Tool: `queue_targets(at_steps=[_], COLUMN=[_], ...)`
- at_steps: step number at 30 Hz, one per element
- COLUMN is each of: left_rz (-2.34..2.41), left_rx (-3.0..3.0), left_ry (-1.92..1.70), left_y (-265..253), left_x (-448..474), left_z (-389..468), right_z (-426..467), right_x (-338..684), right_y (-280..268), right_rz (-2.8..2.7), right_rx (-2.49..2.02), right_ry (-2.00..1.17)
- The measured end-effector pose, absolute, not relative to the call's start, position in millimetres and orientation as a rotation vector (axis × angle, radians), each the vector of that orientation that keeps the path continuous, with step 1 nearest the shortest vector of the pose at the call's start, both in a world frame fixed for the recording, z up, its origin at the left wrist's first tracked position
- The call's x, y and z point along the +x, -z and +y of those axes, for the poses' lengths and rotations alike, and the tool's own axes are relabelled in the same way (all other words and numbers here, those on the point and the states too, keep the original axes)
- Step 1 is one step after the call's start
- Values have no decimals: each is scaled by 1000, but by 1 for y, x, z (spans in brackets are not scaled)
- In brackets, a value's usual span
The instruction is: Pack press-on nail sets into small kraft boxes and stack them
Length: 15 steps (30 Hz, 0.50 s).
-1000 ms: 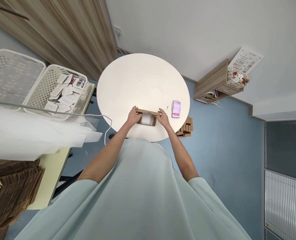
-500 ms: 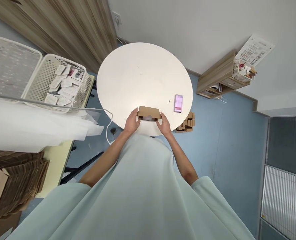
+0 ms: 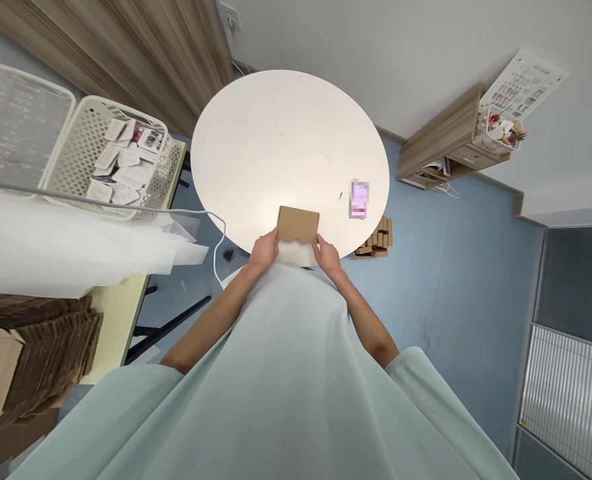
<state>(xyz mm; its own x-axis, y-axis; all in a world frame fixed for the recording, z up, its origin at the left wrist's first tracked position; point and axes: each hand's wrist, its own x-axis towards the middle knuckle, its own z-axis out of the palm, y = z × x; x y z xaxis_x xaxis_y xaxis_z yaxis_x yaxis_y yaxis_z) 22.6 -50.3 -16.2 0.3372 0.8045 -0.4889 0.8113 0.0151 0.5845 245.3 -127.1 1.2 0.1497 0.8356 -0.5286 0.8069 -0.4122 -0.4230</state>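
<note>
A small brown cardboard box [image 3: 298,225] is at the near edge of the round white table [image 3: 276,153], its flat lid facing up. My left hand [image 3: 265,250] grips its left side near the front corner. At the right front corner, my right hand [image 3: 327,255] holds the box with thumb and fingers. The lid looks folded down over the front, and whatever is inside is hidden. A phone [image 3: 359,199], blurred out, lies on the table to the right of the box.
Several small brown boxes [image 3: 376,240] are piled beyond the table's right edge. On the left, a side table [image 3: 109,333] carries white baskets [image 3: 111,157], white sheets [image 3: 76,247] and stacked flat cardboard [image 3: 56,353]. A white cable [image 3: 216,253] hangs between the tables.
The box's lid has come down from a raised position, closing the front opening. Both hands remain at the box's sides, and the view has shifted slightly.
</note>
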Motion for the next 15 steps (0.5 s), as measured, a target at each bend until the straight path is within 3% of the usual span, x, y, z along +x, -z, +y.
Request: queue_targets(at_steps=[15], left_rz=[1530], left_rx=[1680], left_ry=[107], left_y=[39], left_x=[32], left_z=[-50], right_z=[-130], right_x=[247], right_y=[20], right_rz=[-1629], right_rx=[-2379], right_ry=[-1154])
